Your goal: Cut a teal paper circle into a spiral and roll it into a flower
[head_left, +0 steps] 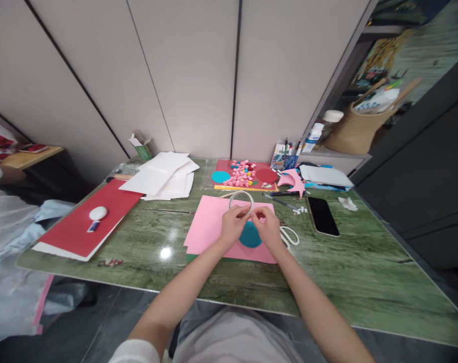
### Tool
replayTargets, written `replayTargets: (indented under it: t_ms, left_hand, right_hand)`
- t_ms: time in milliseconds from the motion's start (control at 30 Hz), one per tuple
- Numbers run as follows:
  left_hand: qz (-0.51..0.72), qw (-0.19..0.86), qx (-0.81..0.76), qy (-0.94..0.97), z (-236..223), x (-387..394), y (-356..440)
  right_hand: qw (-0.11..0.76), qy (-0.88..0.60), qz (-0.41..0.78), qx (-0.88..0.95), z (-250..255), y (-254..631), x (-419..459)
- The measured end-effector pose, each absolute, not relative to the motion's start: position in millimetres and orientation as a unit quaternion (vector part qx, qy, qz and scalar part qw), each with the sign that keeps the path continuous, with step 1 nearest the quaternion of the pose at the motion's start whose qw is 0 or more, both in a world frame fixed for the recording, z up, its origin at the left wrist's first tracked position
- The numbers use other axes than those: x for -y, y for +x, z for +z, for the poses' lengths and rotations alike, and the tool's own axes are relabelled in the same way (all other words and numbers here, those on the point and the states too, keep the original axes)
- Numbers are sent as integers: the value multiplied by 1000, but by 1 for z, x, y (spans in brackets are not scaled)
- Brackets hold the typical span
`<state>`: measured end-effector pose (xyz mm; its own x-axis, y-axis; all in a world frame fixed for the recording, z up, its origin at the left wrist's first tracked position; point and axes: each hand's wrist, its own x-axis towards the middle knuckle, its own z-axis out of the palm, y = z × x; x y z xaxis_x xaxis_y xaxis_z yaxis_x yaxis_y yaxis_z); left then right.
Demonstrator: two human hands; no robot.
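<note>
My left hand (234, 223) grips a thin whitish ring that looks like a roll of tape (241, 192), held upright above the pink paper. Close beside it, my right hand (267, 226) pinches at the ring's lower right edge; any loose tape end is too small to make out. Below both hands a blue paper circle (250, 237) lies on the pink paper sheets (205, 222), partly covered by my fingers. A green sheet peeks out under their front edge. White-handled scissors (290, 236) lie at the paper's right side, their blades hidden.
A phone (323, 216) lies to the right. Behind are pink pieces (241, 175), pens (285, 193) and a pink cutout (292, 181). White sheets (158, 174) and red paper (73, 214) sit left. A woven basket (359, 128) stands on the shelf. Another person's sleeve (5, 206) shows far left.
</note>
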<state>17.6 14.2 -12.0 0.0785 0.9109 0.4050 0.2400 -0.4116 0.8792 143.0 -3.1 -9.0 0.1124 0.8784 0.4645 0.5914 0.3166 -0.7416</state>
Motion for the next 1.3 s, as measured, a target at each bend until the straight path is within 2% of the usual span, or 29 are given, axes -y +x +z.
replayTargets:
  t_ms: [633, 800, 867, 1300]
  left_hand:
    - [533, 390, -428, 617, -7, -11, 22]
    - [546, 413, -444, 578, -1, -14, 18]
    - [550, 434, -447, 557, -3, -18, 16]
    - [535, 504, -412, 539, -12, -20, 18]
  right_hand:
    - [511, -575, 265, 582, -20, 153, -10]
    - [572, -503, 368, 533, -13, 163, -13]
    - [566, -485, 381, 547, -8, 161, -10]
    - [519, -512, 201, 654, 3, 151, 3]
